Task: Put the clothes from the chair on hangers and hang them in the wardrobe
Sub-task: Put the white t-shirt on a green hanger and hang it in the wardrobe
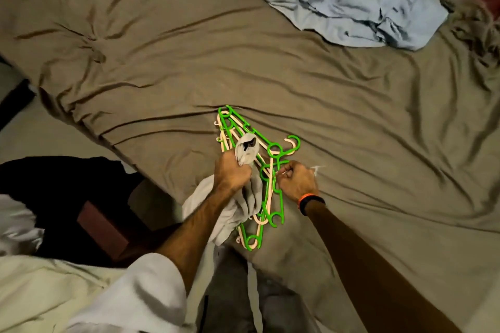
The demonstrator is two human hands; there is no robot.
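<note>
Green and cream plastic hangers lie tangled on the brown bedsheet at six o'clock. Our left hand clenches a pale grey garment; our right hand pinches one hanger. Nothing hung yet, we judge; a blue garment waits at one o'clock.

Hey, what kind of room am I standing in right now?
Most likely a bedroom. A bed with a wrinkled brown sheet fills the view, a crumpled light blue cloth lies on it, and a bunch of green and cream hangers rests near its edge.
</note>
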